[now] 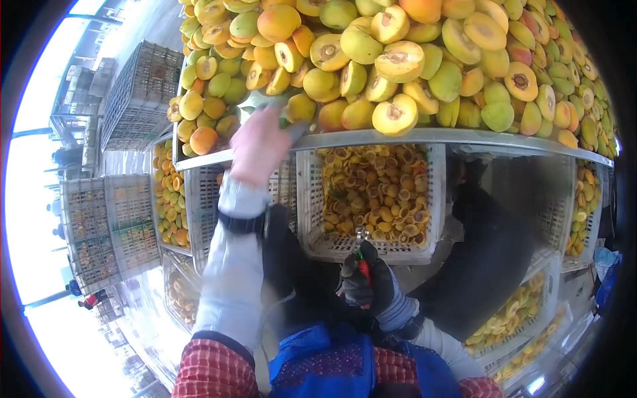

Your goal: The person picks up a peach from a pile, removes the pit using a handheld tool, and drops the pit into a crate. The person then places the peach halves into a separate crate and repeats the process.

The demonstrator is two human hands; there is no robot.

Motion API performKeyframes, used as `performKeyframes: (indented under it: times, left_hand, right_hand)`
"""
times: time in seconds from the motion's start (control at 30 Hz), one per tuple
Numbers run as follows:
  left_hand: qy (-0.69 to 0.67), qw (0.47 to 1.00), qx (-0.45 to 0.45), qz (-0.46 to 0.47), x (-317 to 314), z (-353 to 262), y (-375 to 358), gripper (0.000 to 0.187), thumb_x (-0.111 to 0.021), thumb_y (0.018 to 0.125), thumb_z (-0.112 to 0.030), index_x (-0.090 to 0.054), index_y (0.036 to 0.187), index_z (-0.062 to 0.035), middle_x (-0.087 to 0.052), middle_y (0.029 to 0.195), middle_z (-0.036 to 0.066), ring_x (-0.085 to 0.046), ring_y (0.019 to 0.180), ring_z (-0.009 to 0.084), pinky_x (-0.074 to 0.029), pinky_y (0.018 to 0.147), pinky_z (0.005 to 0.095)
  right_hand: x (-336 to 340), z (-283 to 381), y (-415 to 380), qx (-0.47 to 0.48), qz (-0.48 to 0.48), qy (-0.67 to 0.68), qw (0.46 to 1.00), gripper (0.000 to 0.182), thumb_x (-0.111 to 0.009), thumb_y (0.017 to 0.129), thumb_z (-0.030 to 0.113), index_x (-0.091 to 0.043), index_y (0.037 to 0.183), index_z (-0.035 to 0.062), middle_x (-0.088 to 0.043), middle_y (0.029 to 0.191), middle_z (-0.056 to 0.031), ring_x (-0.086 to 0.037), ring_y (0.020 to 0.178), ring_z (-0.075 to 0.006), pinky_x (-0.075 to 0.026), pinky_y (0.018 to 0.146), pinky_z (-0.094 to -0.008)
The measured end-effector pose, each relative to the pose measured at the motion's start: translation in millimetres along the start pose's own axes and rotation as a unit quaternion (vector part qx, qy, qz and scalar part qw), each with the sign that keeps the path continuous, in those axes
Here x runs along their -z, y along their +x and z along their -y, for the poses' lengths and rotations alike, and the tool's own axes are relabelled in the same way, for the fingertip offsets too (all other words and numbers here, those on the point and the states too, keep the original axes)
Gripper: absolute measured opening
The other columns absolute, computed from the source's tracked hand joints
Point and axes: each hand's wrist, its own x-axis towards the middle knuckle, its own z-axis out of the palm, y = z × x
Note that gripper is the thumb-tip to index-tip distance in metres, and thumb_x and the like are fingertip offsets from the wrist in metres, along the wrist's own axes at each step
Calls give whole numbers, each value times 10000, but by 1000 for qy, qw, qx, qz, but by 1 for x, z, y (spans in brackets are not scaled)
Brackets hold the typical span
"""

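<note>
My left hand (257, 144), smeared by motion, is over the metal rim (398, 138) of a table heaped with halved yellow peaches (401, 61). Its fingers are close to the nearest fruit, and a spot of green shows beside them. A black glove covers my right hand (369, 282), which is closed around a pitting tool (363, 264) with a red and green handle. The tool's small metal head points up and away from me. Just beyond it, below the table edge, a white plastic crate (438, 199) holds cut-out peach pits and scraps (375, 192).
More crates of peach halves stand under the table at left (171, 192) and at right (582, 205). Another crate (507, 318) of pale halves sits low at my right. Stacked crates (142, 99) rise on the floor to the left. My dark-clothed legs flank the pit crate.
</note>
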Motion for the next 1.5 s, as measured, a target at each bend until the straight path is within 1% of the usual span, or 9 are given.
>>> performKeyframes:
  times: [0.13,0.23,0.37,0.5,0.7,0.87,1.03,1.23,1.5]
  left_hand:
    - [72,985,-38,154,-7,-4,50,558,-741,702,-280,-559,1177,-52,-621,1072,187,-602,975,329,-485,835,364]
    - [-23,991,-130,-8,-6,17,29,561,-731,711,-226,-534,1195,-21,-636,1029,175,-625,948,270,-486,838,334]
    - [-620,773,82,111,7,-3,-51,385,-573,851,-214,-542,1162,11,-605,1033,70,-578,961,152,-467,847,283]
    - [-614,754,16,233,-30,-21,-128,441,-525,905,-360,-516,1164,-2,-595,992,68,-570,878,131,-457,798,245]
    - [-671,725,127,89,-44,-63,-180,463,-490,934,-435,-540,1110,-9,-596,946,57,-543,832,101,-450,758,244]
    - [-667,730,141,47,-43,-68,-189,444,-458,955,-422,-570,1095,-16,-607,943,54,-546,837,104,-450,754,247]
    - [-658,735,150,60,-42,-67,-196,425,-457,957,-417,-591,1054,-26,-615,901,45,-551,817,100,-453,744,248]
    - [-715,663,192,115,-40,-65,-202,424,-502,937,-418,-587,1051,-19,-608,898,34,-546,821,91,-447,744,239]
    - [-636,741,114,181,-23,-61,-185,372,-548,921,-357,-594,1027,-3,-587,858,10,-523,791,75,-429,719,219]
  right_hand:
    - [3,6,-3,93,-73,-40,992,468,-391,955,485,-606,925,71,-425,580,4,-323,404,-93,-290,362,-234]
    - [-4,8,-3,112,-91,-79,986,448,-412,949,481,-589,906,71,-435,586,-2,-342,402,-101,-300,361,-240]
    - [-41,3,-13,137,-134,-243,951,400,-443,949,439,-560,898,60,-498,619,-20,-418,418,-115,-338,365,-249]
    - [-51,-12,-16,224,-84,-353,904,266,-502,944,255,-522,1064,19,-569,752,-37,-526,538,-112,-422,444,-239]
    - [-47,-24,-21,242,-182,-475,826,191,-550,916,169,-561,1049,32,-564,747,-21,-506,569,-86,-406,483,-231]
    - [8,-28,-13,402,-137,-771,474,168,-573,910,189,-562,960,28,-567,712,-50,-496,506,-132,-398,470,-290]
    - [-19,-36,-27,267,-177,-566,760,163,-564,916,199,-560,963,43,-580,746,-54,-522,511,-131,-404,452,-279]
    - [-33,-42,-37,245,-139,-444,851,191,-549,923,204,-530,1036,52,-574,742,-14,-491,501,-79,-394,429,-228]
    - [-20,-37,-36,239,-96,-444,858,276,-535,930,199,-505,1152,38,-573,824,-26,-494,600,-61,-413,522,-201]
